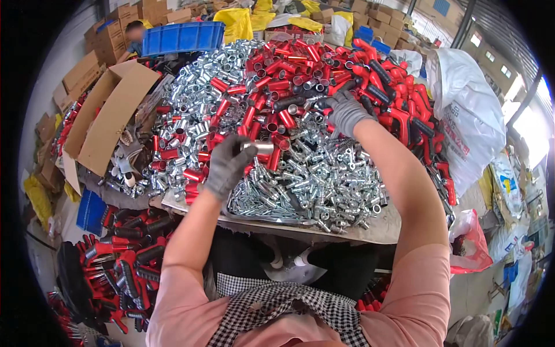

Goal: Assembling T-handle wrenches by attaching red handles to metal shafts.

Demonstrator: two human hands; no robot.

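My left hand (226, 166), in a grey glove, is closed on a short silver metal sleeve (263, 148) held between thumb and fingers above the heap. At the far right of the pile, my gloved right hand (347, 113) reaches down with its fingers stretched apart, by the red and black plastic handles (378, 87). What lies under its fingertips is partly hidden. Between and below the hands spread small silver metal fittings (324, 173). Red metal sleeves (286, 118) lie around my left hand, and more silver sleeves (196, 87) are heaped to its left.
A metal tray (272, 220) of thin pins sits at the table's near edge. An open cardboard box (110, 124) stands left, a blue bin (182, 38) behind with a person beside it. A white sack (468, 115) is at right; finished-looking red-black tools (130, 260) lie lower left.
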